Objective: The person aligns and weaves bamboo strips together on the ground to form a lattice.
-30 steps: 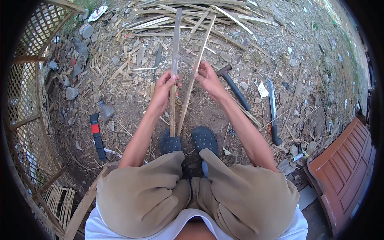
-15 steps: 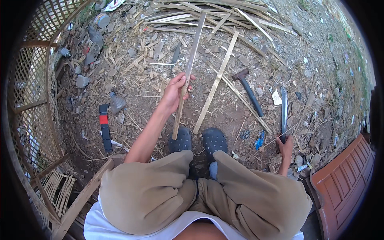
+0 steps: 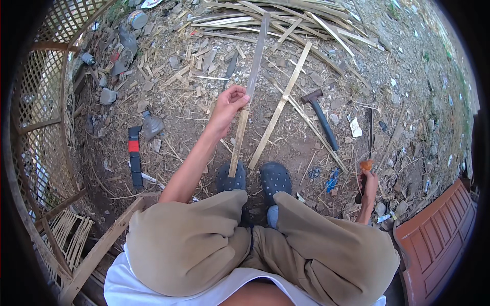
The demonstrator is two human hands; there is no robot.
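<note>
My left hand [image 3: 228, 110] is closed on a long flat bamboo strip [image 3: 239, 137], thumb laid across its near-middle. The strip slants upright, its lower end over my left clog [image 3: 231, 177] and its upper end reaching toward the far pile. Low at the right, my right hand [image 3: 368, 184] is wrapped round the dark handle of a machete. The machete's blade [image 3: 371, 130] points away from me and shows almost edge-on as a thin dark line. A small orange-brown patch, which I cannot make out, shows where blade and handle meet.
A hammer [image 3: 320, 119] lies right of two crossed bamboo strips [image 3: 282, 104]. Beyond is a heap of strips [image 3: 286, 20]. At left are a black sheath with a red band [image 3: 134, 158], a plastic bottle [image 3: 152, 125] and a lattice [image 3: 43, 97]. A brown panel [image 3: 434, 237] stands right.
My left thumb has come onto the strip's upper face, and the strip has shifted slightly. My right hand has turned the machete from its broad side to nearly edge-on.
</note>
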